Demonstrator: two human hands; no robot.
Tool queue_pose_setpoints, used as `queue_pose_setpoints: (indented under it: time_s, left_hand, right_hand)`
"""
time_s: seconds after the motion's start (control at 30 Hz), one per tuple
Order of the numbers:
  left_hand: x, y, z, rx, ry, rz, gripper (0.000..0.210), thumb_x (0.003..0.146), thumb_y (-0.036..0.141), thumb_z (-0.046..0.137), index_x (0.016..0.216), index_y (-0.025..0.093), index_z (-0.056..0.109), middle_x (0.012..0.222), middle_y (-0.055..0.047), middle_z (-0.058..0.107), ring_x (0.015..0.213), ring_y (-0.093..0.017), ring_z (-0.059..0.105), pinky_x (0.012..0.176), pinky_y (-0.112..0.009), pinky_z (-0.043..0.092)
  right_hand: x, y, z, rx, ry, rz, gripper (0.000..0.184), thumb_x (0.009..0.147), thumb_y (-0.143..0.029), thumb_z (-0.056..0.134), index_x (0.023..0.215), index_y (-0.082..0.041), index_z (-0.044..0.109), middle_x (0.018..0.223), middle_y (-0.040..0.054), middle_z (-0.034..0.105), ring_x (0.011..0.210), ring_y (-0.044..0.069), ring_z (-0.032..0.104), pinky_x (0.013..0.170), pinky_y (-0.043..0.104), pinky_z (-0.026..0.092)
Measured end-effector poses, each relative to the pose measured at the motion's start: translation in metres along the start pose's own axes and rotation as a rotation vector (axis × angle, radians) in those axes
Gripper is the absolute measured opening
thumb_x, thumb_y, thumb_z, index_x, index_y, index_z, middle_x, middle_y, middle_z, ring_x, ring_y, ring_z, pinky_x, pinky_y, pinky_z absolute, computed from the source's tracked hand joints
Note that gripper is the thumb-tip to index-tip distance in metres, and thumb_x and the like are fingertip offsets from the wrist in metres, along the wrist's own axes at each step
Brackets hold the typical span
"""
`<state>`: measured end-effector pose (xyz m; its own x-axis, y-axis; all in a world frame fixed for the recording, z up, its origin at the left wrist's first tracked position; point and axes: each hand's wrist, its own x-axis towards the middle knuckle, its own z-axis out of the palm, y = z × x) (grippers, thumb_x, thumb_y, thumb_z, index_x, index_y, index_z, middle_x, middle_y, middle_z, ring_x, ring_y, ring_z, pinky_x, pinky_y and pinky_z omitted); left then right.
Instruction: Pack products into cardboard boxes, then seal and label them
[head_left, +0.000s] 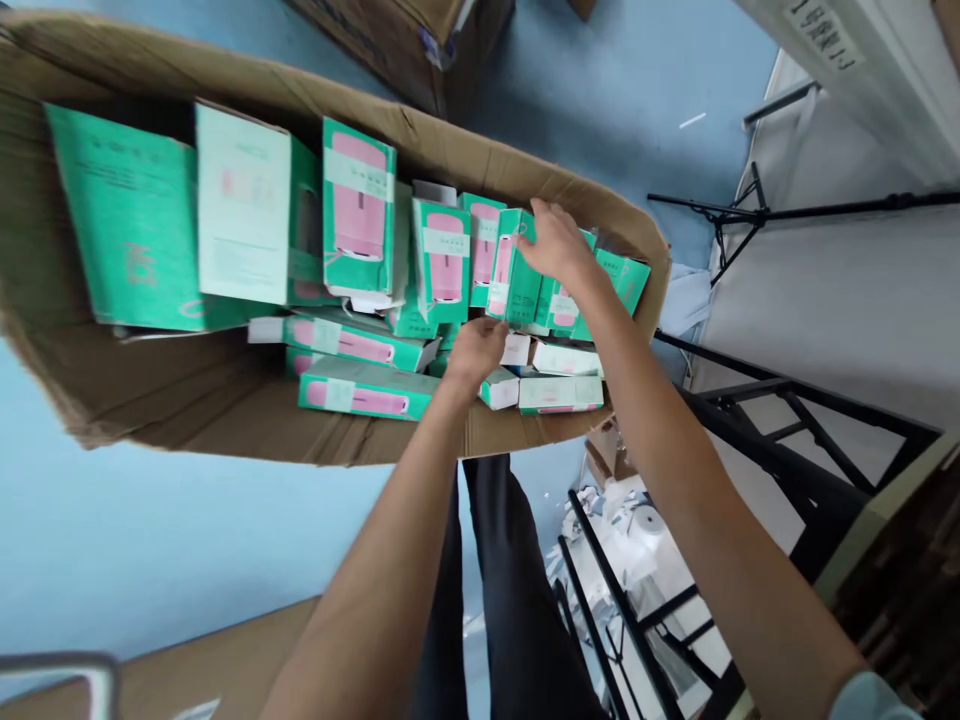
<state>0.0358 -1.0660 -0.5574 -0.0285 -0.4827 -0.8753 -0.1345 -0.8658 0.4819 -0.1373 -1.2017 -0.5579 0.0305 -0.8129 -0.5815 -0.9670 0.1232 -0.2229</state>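
Observation:
A long cardboard carton [247, 430] holds many green boxes with pink pictures on them. Toward its right end, my right hand [555, 240] grips the top of a small green box [519, 275], thumb on the near face and fingers over the upper edge. My left hand [478, 352] is at the lower corner of that same box, its fingers closed together against it. Part of the box's top is hidden by my right hand. Beside it on the left stands another upright green box [444, 262]. Boxes lying flat [561, 393] are just below my hands.
Larger boxes, one green [127, 220] and one white-sided [244, 210], fill the carton's left part. Another brown carton [405, 50] stands beyond it on the blue floor. Black metal frames [780, 420] and scattered white scraps [622, 540] are to the right.

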Motion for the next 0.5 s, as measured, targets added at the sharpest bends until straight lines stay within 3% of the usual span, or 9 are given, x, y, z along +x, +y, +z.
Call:
queue_pose_setpoints:
  time_s: [0.13,0.27,0.4,0.5]
  left_hand:
    - [0.003,-0.002,0.014,-0.46,-0.007,-0.268,0.032,0.103,0.038,0.055,0.121,0.019,0.073,0.127,-0.016,0.08,0.126,-0.028,0.074,0.115,-0.045,0.054]
    - [-0.008,0.002,0.004,-0.838,-0.11,-0.417,0.046,0.11,0.045,0.046,0.141,0.017,0.066,0.144,-0.017,0.073,0.131,-0.024,0.072,0.114,-0.038,0.055]
    - [-0.014,0.013,-0.009,-0.962,-0.178,-0.473,0.058,0.11,0.049,0.048,0.156,0.015,0.056,0.149,-0.022,0.068,0.128,-0.027,0.074,0.104,-0.036,0.061]
    - [-0.01,0.023,-0.009,-0.978,-0.222,-0.51,0.072,0.109,0.051,0.049,0.168,0.01,0.042,0.162,-0.029,0.057,0.136,-0.031,0.07,0.103,-0.039,0.063]
  right_hand:
    - [0.004,-0.017,0.021,-0.017,0.014,0.052,0.067,0.113,-0.038,0.06,0.168,-0.006,0.041,0.174,0.0259,0.046,0.172,0.04,0.03,0.141,0.066,0.022]
    - [-0.027,-0.041,0.037,-0.061,0.03,0.076,0.072,0.113,-0.041,0.057,0.172,-0.007,0.035,0.175,0.0272,0.042,0.173,0.041,0.026,0.14,0.071,0.016]
    - [-0.034,-0.044,0.029,-0.052,0.056,0.078,0.075,0.111,-0.034,0.058,0.175,-0.007,0.03,0.183,0.0264,0.03,0.175,0.039,0.022,0.141,0.066,0.018]
    - [-0.017,-0.037,0.016,-0.036,0.016,0.146,0.072,0.11,-0.026,0.055,0.173,-0.002,0.031,0.182,0.0289,0.032,0.175,0.036,0.023,0.141,0.063,0.022]
